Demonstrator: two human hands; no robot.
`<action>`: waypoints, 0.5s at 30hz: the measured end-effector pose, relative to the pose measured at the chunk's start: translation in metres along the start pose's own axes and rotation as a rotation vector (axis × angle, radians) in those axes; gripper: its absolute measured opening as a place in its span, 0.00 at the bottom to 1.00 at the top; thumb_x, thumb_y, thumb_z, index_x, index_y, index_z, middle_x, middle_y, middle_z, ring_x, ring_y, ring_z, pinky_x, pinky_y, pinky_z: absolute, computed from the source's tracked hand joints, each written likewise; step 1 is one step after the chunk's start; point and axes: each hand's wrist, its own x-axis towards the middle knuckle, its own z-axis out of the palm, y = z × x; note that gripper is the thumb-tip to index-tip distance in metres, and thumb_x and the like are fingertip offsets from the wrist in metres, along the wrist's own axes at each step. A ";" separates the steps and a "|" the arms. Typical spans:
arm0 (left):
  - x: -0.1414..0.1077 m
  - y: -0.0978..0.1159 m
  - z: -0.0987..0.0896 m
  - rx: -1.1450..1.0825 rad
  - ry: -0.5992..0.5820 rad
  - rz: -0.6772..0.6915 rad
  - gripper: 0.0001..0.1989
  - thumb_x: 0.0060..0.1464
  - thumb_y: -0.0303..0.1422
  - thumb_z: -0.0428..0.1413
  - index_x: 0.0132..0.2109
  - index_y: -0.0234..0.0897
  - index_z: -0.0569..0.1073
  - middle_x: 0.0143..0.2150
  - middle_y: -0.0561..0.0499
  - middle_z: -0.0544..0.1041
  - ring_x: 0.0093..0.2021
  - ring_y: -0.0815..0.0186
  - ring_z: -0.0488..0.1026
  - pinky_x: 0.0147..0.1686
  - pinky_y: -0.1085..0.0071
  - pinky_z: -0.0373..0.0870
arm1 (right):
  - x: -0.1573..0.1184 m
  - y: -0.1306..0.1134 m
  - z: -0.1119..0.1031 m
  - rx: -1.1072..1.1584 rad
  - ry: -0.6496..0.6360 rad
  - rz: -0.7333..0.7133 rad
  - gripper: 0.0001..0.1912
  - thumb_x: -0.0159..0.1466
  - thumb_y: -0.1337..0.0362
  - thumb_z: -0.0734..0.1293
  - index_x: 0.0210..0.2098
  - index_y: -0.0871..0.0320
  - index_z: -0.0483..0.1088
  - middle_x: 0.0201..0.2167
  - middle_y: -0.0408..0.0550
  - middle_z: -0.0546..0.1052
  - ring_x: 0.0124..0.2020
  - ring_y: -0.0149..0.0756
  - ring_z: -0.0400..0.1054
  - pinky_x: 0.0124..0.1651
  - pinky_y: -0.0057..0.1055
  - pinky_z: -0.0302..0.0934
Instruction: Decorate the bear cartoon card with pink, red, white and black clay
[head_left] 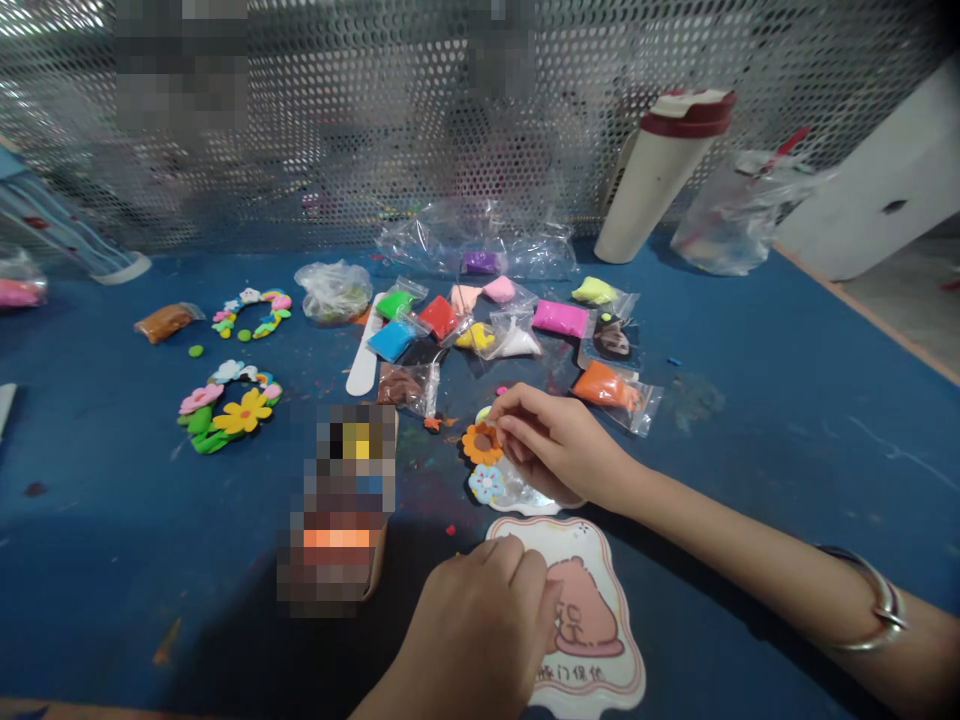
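Note:
My right hand is closed, its fingertips pinched together at the edge of an orange clay flower with a brown centre. That flower and a light-blue one sit on the left rim of a shiny, wavy-edged plaque, partly hidden under the hand. Nearer to me, my left hand is curled closed over the left part of a white scalloped plaque printed with a pink cartoon animal. Whatever either hand may hold between its fingers is hidden.
Several small bags of coloured clay, such as an orange one, lie beyond my hands. A white spatula and a blurred-out phone are to the left. Clay-flower rings lie farther left. A tumbler stands against the perforated metal panel.

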 end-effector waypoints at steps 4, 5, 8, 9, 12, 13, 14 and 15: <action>-0.001 0.000 0.001 -0.001 -0.002 -0.004 0.09 0.57 0.25 0.48 0.30 0.40 0.67 0.25 0.53 0.72 0.23 0.62 0.72 0.18 0.68 0.59 | -0.001 -0.001 -0.001 -0.015 -0.003 0.008 0.06 0.66 0.69 0.57 0.36 0.55 0.63 0.24 0.38 0.70 0.21 0.26 0.62 0.29 0.26 0.57; -0.001 -0.001 0.001 -0.002 -0.004 -0.005 0.09 0.57 0.25 0.48 0.30 0.40 0.67 0.25 0.53 0.72 0.23 0.62 0.72 0.18 0.68 0.59 | -0.001 -0.001 -0.001 -0.017 -0.003 0.010 0.06 0.66 0.70 0.57 0.36 0.55 0.63 0.24 0.37 0.70 0.21 0.26 0.62 0.29 0.26 0.57; -0.002 -0.001 0.001 -0.004 -0.004 -0.004 0.09 0.57 0.25 0.48 0.30 0.40 0.67 0.25 0.53 0.72 0.23 0.62 0.72 0.18 0.68 0.60 | 0.000 -0.001 0.000 -0.015 -0.005 0.015 0.06 0.65 0.71 0.58 0.35 0.55 0.64 0.23 0.37 0.69 0.21 0.26 0.62 0.29 0.26 0.56; -0.002 -0.001 0.000 -0.006 -0.005 -0.002 0.09 0.57 0.25 0.48 0.30 0.40 0.67 0.25 0.53 0.72 0.23 0.61 0.72 0.18 0.68 0.60 | 0.000 -0.001 0.000 -0.010 -0.003 0.016 0.06 0.65 0.71 0.58 0.35 0.55 0.64 0.23 0.37 0.69 0.21 0.26 0.62 0.29 0.26 0.56; -0.001 0.000 0.000 -0.010 -0.017 0.003 0.09 0.57 0.25 0.47 0.31 0.40 0.68 0.26 0.53 0.72 0.24 0.61 0.73 0.18 0.68 0.62 | 0.000 -0.002 0.001 0.024 0.006 0.027 0.06 0.64 0.72 0.59 0.34 0.55 0.65 0.22 0.36 0.68 0.22 0.27 0.62 0.30 0.27 0.56; -0.001 0.000 0.000 -0.011 -0.021 0.003 0.09 0.58 0.25 0.47 0.31 0.40 0.68 0.26 0.53 0.72 0.24 0.61 0.73 0.19 0.67 0.62 | -0.001 -0.003 0.001 0.044 0.012 0.034 0.06 0.64 0.71 0.60 0.34 0.55 0.65 0.22 0.36 0.68 0.22 0.27 0.62 0.30 0.28 0.56; -0.001 0.000 0.000 -0.010 -0.025 0.002 0.09 0.58 0.25 0.47 0.31 0.40 0.68 0.26 0.53 0.72 0.24 0.60 0.73 0.19 0.67 0.63 | -0.001 -0.003 0.001 0.071 0.024 0.044 0.06 0.64 0.71 0.60 0.34 0.55 0.65 0.22 0.37 0.68 0.21 0.27 0.62 0.29 0.28 0.57; -0.001 0.001 0.000 -0.007 -0.027 -0.002 0.09 0.58 0.25 0.47 0.31 0.40 0.68 0.26 0.53 0.72 0.24 0.60 0.73 0.19 0.67 0.63 | -0.001 -0.004 0.001 0.105 0.039 0.055 0.05 0.65 0.69 0.60 0.35 0.54 0.65 0.22 0.37 0.68 0.21 0.27 0.62 0.29 0.28 0.57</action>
